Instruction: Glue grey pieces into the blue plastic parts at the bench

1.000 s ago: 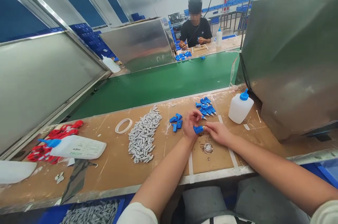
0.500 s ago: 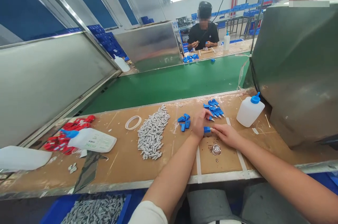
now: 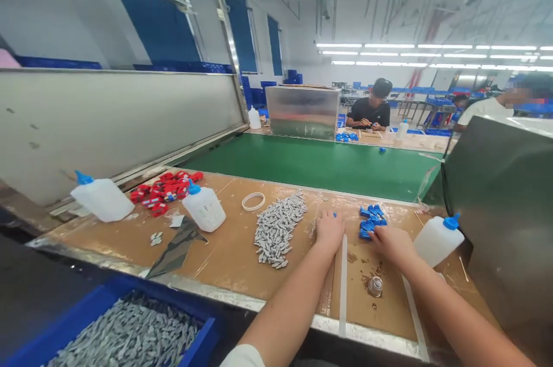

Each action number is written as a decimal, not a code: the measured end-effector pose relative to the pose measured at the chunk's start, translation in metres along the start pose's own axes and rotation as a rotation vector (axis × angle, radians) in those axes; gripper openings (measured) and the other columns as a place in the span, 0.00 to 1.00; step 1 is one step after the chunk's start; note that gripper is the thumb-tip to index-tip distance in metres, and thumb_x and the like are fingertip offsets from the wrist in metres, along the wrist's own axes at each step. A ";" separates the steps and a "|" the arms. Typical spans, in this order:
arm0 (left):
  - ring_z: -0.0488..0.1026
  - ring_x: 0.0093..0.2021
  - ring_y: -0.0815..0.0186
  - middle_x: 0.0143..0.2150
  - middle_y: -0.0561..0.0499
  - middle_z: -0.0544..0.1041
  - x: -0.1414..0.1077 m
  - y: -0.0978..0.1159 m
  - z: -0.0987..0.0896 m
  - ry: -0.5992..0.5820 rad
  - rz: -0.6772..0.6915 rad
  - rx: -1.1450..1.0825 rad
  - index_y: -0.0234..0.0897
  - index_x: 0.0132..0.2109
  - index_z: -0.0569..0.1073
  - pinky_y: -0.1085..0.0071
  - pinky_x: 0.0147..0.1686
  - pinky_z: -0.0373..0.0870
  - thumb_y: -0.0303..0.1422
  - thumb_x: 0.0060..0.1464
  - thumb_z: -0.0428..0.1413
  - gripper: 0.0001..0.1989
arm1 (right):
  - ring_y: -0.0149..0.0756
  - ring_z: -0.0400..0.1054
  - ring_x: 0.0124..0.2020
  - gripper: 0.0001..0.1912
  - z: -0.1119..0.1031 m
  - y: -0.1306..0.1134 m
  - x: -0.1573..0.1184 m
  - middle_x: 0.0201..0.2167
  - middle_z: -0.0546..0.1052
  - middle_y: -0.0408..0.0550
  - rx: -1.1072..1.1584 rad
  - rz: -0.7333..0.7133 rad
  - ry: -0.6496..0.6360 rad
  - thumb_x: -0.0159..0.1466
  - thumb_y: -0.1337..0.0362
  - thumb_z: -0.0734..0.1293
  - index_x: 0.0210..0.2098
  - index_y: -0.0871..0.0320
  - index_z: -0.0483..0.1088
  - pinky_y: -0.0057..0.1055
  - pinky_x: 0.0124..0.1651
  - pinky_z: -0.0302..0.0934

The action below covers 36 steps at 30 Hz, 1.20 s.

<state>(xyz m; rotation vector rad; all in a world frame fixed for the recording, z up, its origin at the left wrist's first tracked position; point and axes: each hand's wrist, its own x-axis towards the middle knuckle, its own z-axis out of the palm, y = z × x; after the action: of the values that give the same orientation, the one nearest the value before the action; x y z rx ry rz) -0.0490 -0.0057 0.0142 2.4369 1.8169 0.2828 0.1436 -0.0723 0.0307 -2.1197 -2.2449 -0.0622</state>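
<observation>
Head view: blue parts (image 3: pixel 371 220) beside right hand (image 3: pixel 391 243).

**Brown tabletop and its load**

The brown board tabletop (image 3: pixel 233 252), marked with strips of white tape, carried a heap of small grey plastic parts (image 3: pixel 276 229) near its middle. A white tape ring (image 3: pixel 253 201) lay just beside the heap. Farther left stood two white squeeze bottles with blue caps (image 3: pixel 204 207), with a cluster of red plastic parts (image 3: pixel 166 193) between them. A pile of blue plastic pieces (image 3: pixel 371 220) and a third white bottle (image 3: pixel 437 238) sat towards the right.
</observation>
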 end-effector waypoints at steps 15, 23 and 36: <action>0.77 0.49 0.47 0.47 0.37 0.80 0.022 -0.012 0.015 0.158 0.214 -0.323 0.34 0.53 0.77 0.57 0.43 0.74 0.36 0.61 0.54 0.16 | 0.36 0.73 0.43 0.20 -0.011 -0.170 0.255 0.51 0.77 0.51 0.247 -0.549 -0.034 0.68 0.75 0.62 0.50 0.53 0.80 0.28 0.47 0.65; 0.78 0.42 0.47 0.42 0.37 0.81 0.027 -0.012 0.020 0.003 0.242 -0.307 0.35 0.48 0.80 0.59 0.35 0.71 0.34 0.62 0.55 0.13 | 0.37 0.73 0.43 0.10 0.019 -0.169 0.284 0.49 0.77 0.51 0.264 -0.586 -0.137 0.68 0.71 0.68 0.45 0.56 0.81 0.29 0.48 0.64; 0.80 0.49 0.49 0.47 0.43 0.82 0.019 -0.016 -0.004 0.103 0.212 -0.383 0.41 0.52 0.76 0.59 0.42 0.75 0.37 0.60 0.56 0.15 | 0.41 0.79 0.40 0.21 -0.037 -0.105 0.197 0.38 0.82 0.52 0.885 -0.286 0.128 0.67 0.45 0.67 0.42 0.58 0.74 0.36 0.38 0.78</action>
<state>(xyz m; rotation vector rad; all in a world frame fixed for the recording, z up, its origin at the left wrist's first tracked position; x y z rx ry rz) -0.0594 0.0169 0.0167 2.3694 1.3765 0.7123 0.0280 0.1155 0.0819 -1.2875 -1.9339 0.6352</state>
